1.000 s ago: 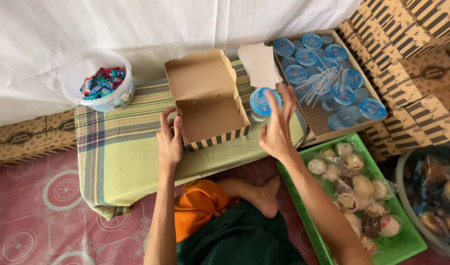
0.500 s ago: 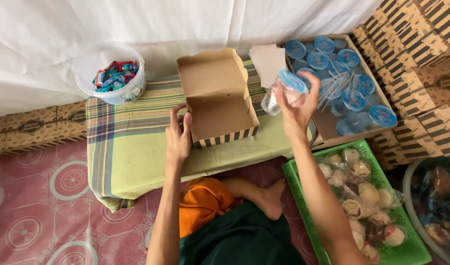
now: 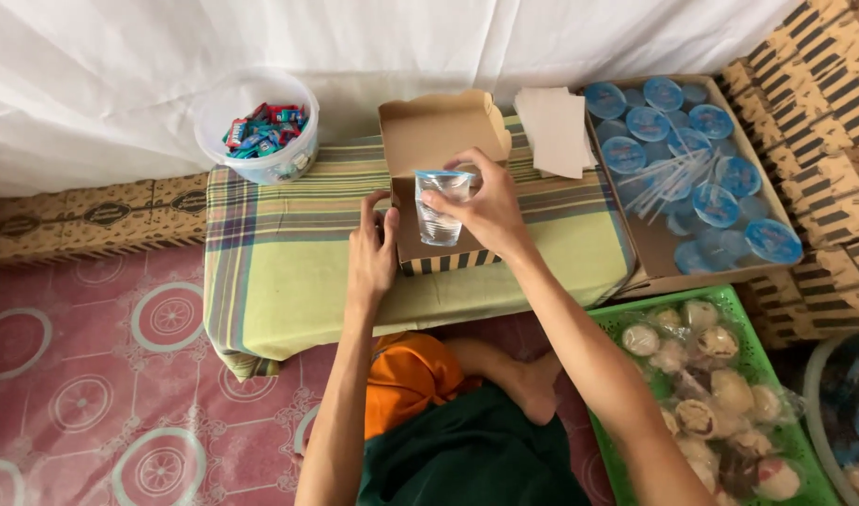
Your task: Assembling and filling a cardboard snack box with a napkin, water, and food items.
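An open brown cardboard box [image 3: 427,141] with a striped front edge stands on a low table covered with a green plaid cloth [image 3: 289,253]. My left hand [image 3: 371,249] rests against the box's left front corner. My right hand [image 3: 484,208] grips a sealed clear water cup [image 3: 440,207] with a blue lid, holding it upright over the inside of the box.
A clear tub of wrapped candies [image 3: 259,127] sits at the table's back left. A cardboard tray of blue-lidded water cups and straws [image 3: 692,178] lies to the right, with paper napkins [image 3: 555,129] beside it. A green basket of wrapped snacks [image 3: 710,394] sits on the floor at right.
My right hand has carried the water cup from the tray on the right leftward and down into the open box. My left hand stays at the box's corner.
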